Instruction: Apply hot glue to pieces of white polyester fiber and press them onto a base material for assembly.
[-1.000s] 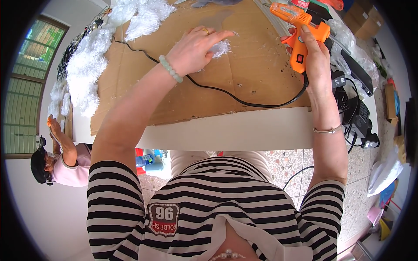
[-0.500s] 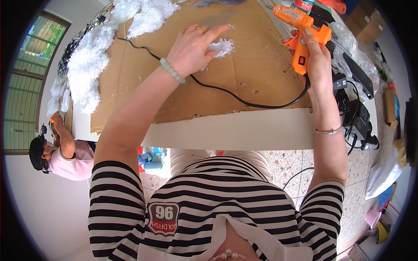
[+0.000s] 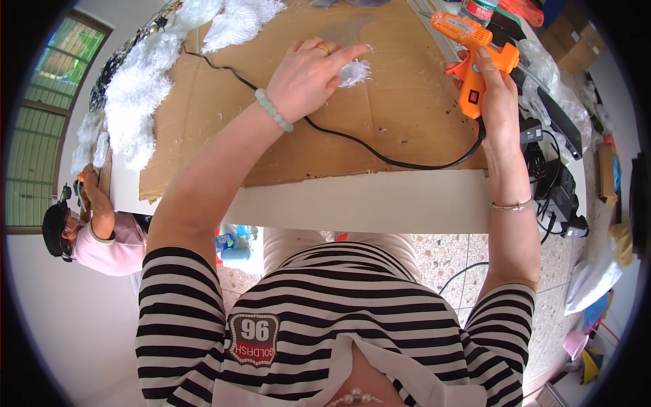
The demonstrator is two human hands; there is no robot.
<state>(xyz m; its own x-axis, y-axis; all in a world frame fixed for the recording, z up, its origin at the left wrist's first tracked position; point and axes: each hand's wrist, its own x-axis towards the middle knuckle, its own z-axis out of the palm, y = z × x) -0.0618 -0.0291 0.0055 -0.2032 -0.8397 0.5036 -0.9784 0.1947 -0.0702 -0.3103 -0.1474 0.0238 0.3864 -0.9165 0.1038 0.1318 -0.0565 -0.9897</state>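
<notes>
My right hand (image 3: 497, 88) is wrapped round the grip of an orange glue gun (image 3: 472, 95), its nozzle pointing to the upper left, above the board's right side. Over the cardboard's middle, my left hand (image 3: 306, 76) is palm down, several fingers curled and the index finger stretched out. A small white fluffy tuft (image 3: 354, 73) shows between its index finger and thumb; the rest is hidden beneath the hand. Beyond the fingers lies a greyish see-through piece (image 3: 349, 28). The gun's black cable (image 3: 380, 157) runs across the cardboard and under my left wrist.
Brown cardboard (image 3: 217, 149) covers the white table (image 3: 366, 203). White fluffy trim (image 3: 139, 95) is heaped along the left, more (image 3: 241, 24) at the back. Clear plastic bags (image 3: 546, 78) and black adapters (image 3: 563, 190) crowd the right edge. Another person (image 3: 102, 237) works at far left.
The view has shifted slightly. Both hands keep nearly the same pose; the glue gun stays in my right hand and the left stays over the white tuft.
</notes>
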